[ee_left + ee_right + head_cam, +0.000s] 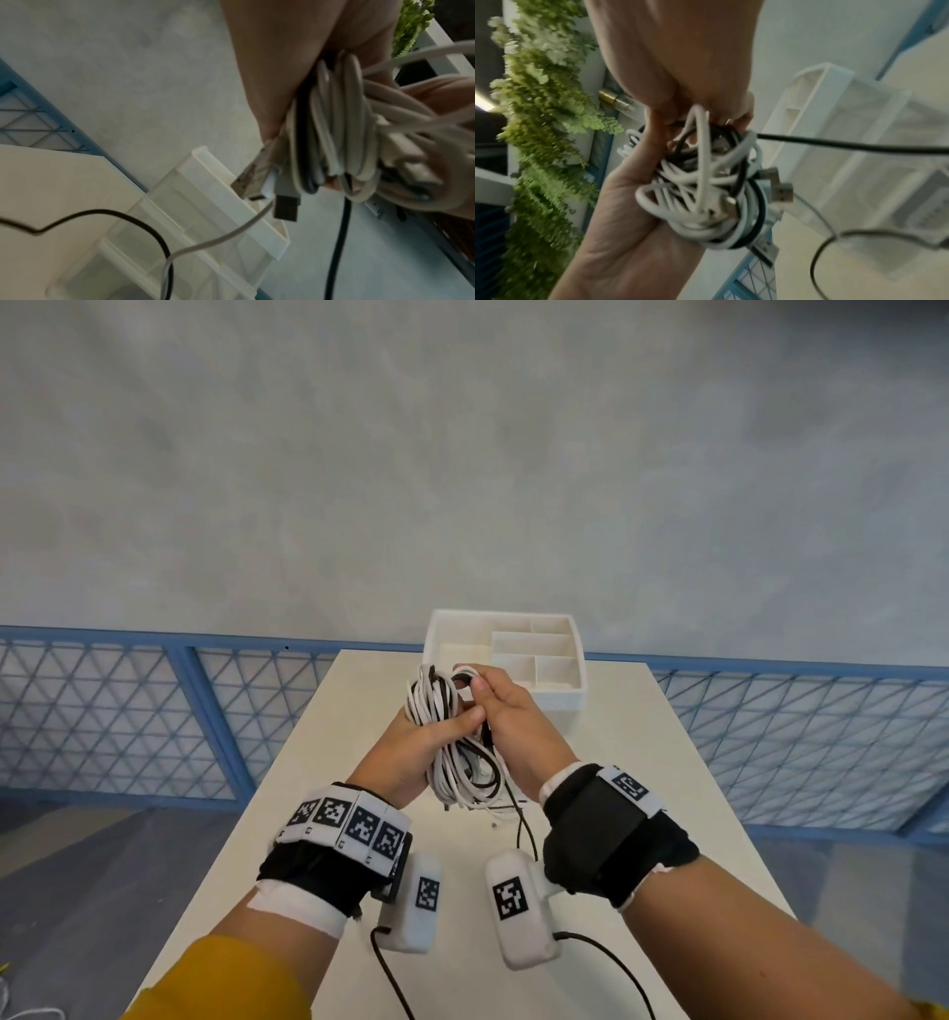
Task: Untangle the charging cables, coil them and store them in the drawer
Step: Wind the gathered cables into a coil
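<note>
No brand name or readable writing shows anywhere; the only markings are black-and-white square code tags on the wrist bands [354,824] and on the two white camera pods below the wrists.

The left hand [411,752] has its grip closed round a tangled bundle of cables [447,737], mostly white with a few black strands, thumb pressed across the front of the loops. The right hand [506,716] pinches the top of the same bundle between thumb and curled fingers. Both hands hold it in the air above the middle of the bench [328,762]. In the left wrist view, several USB plugs [259,182] stick out of the bundle's lower end, and a black cable and a white cable trail down from it.

The white drawer [557,698], split into several compartments, sits at the far edge of the bench, just beyond the right hand. A blue mesh fence [102,711] runs behind the bench, in front of a grey wall.
</note>
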The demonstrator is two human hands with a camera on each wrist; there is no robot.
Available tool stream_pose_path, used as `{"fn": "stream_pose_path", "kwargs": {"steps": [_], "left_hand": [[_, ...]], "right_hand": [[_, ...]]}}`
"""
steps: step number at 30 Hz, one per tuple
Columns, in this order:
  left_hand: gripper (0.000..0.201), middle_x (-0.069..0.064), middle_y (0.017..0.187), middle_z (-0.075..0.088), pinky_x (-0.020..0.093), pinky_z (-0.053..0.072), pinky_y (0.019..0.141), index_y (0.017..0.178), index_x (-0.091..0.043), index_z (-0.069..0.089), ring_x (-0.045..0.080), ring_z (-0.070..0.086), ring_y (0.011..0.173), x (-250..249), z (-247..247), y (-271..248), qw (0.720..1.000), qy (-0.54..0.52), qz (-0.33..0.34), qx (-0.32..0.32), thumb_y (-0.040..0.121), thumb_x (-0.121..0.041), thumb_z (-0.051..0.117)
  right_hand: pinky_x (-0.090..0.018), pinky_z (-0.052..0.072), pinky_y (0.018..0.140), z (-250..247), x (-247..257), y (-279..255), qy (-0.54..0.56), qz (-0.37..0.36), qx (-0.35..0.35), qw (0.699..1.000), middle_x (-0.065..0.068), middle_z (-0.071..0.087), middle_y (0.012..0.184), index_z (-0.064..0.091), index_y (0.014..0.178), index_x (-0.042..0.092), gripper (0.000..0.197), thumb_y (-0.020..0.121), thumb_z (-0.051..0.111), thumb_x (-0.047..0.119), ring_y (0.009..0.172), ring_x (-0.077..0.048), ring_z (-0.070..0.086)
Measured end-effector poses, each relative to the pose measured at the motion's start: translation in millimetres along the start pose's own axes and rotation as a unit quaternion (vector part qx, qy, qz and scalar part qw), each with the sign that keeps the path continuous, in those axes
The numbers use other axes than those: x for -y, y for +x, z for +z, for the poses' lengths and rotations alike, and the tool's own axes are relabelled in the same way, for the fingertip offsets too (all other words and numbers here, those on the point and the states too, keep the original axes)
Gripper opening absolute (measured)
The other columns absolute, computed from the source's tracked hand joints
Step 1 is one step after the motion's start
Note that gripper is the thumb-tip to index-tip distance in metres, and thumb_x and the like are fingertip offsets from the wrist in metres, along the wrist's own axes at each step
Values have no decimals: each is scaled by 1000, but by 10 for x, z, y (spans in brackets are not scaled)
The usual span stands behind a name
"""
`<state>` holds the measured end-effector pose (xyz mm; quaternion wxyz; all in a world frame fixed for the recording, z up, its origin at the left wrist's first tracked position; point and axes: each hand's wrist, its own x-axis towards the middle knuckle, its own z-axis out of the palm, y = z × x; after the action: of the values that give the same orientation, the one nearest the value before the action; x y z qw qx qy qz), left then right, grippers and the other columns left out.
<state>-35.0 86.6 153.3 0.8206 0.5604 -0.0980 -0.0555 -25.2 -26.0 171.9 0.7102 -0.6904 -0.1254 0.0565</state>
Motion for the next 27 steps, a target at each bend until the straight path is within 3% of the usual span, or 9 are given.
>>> {"fn": "stream_pose_path", "kwargs": {"steps": [3,6,9,11,14,17,21,24,27], "left_hand": [[31,11,92,70,29,57,75,102,-9,64,20,68,86,23,-27,1,1000,5,-4,-5,71,-7,64],[23,8,73,68,29,56,63,92,-7,64,18,67,67,-3,12,22,1000,16,-5,-2,69,-5,64],[17,5,63,67,28,56,59,85,-8,65,16,66,60,-94,45,70,1000,-26,5,-16,69,-7,63],[13,0,51,59,26,54,54,82,-12,63,13,60,50,-197,39,90,997,-71,8,-20,71,-7,59],[15,-6,42,44,23,51,54,85,-14,55,9,49,41,-322,-43,130,996,-85,20,-26,72,-6,56],[19,-6,41,44,23,48,53,86,-14,55,9,46,40,-404,-174,132,998,-42,28,-41,70,-4,57],[19,-7,42,43,21,46,52,85,-14,57,8,45,39,-503,-437,61,995,-48,39,-73,70,-3,55],[18,-8,41,42,21,48,51,84,-15,56,7,45,38,-515,-617,47,993,-56,38,-101,70,-4,55],[19,-7,41,41,21,45,49,83,-15,55,8,44,38,-467,-567,65,995,-24,27,-94,69,-3,56]], "right_hand": [[-38,36,108,-85,49,17,-91,-13,17,996,-7,49,127,54,123,10,31,98,38,18,119,-22,48],[-40,40,103,-162,69,44,-44,29,72,996,-2,49,135,49,130,19,36,97,39,29,121,-19,49],[-36,35,110,-218,-83,41,-32,29,165,985,8,44,144,25,142,36,64,86,42,60,130,-10,44],[-28,39,104,-279,-209,-34,-94,53,243,964,13,51,132,20,143,34,83,74,54,65,119,-2,52],[-18,42,89,-405,-345,-185,-156,104,324,927,5,68,78,46,126,23,48,82,64,33,82,-4,66],[-15,47,80,-607,-386,-214,-156,99,299,936,10,51,45,61,94,16,11,93,51,13,52,-7,58],[-38,48,96,-1015,-400,-241,-191,131,287,929,8,53,42,63,83,16,16,93,50,15,51,-9,52],[-41,46,97,-1189,-413,-230,-264,165,254,916,8,57,47,63,75,21,22,93,50,21,62,-17,57],[-34,42,94,-1064,-361,-123,-489,139,266,819,-2,70,83,61,76,20,17,90,51,22,84,-18,61]]}}
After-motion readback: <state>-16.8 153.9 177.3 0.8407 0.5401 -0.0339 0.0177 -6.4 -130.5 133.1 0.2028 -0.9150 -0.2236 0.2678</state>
